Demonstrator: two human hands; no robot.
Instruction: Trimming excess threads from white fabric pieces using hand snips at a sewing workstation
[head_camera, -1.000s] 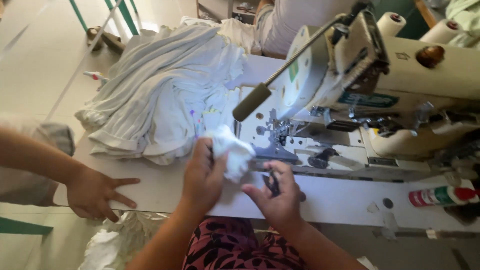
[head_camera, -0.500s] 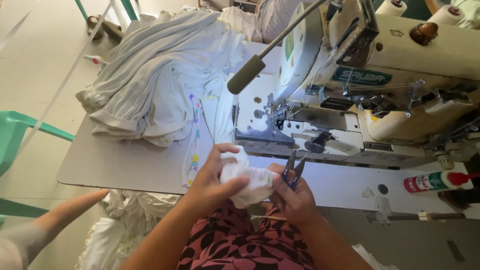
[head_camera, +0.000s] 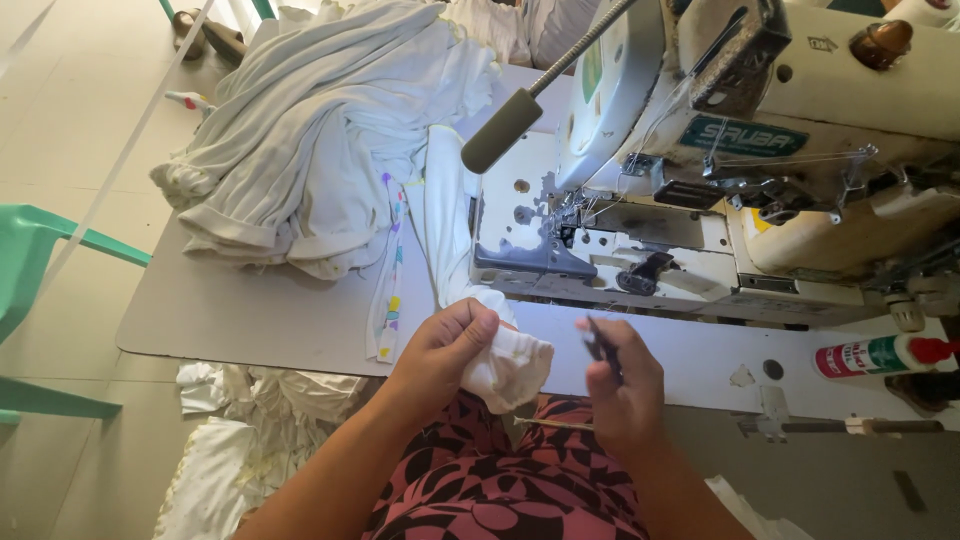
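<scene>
My left hand (head_camera: 447, 347) grips a bunched piece of white fabric (head_camera: 512, 362) at the front edge of the sewing table (head_camera: 250, 310). My right hand (head_camera: 622, 385) is closed around small dark thread snips (head_camera: 597, 343), held just right of the fabric with a small gap between them. Both hands hover over my lap, which is covered in pink and black patterned cloth (head_camera: 500, 480). The industrial sewing machine (head_camera: 720, 150) stands right behind my hands.
A heap of white and striped garments (head_camera: 320, 140) lies on the table's left half. A flexible lamp (head_camera: 515, 125) hangs over it. A small oil bottle (head_camera: 880, 355) lies at the right. More white cloth (head_camera: 250, 430) sits on the floor beside a green chair (head_camera: 40, 290).
The other person's arm at the left has left the view. My hands pulled the white fabric from the machine toward my lap, and the snips came away from the cloth.
</scene>
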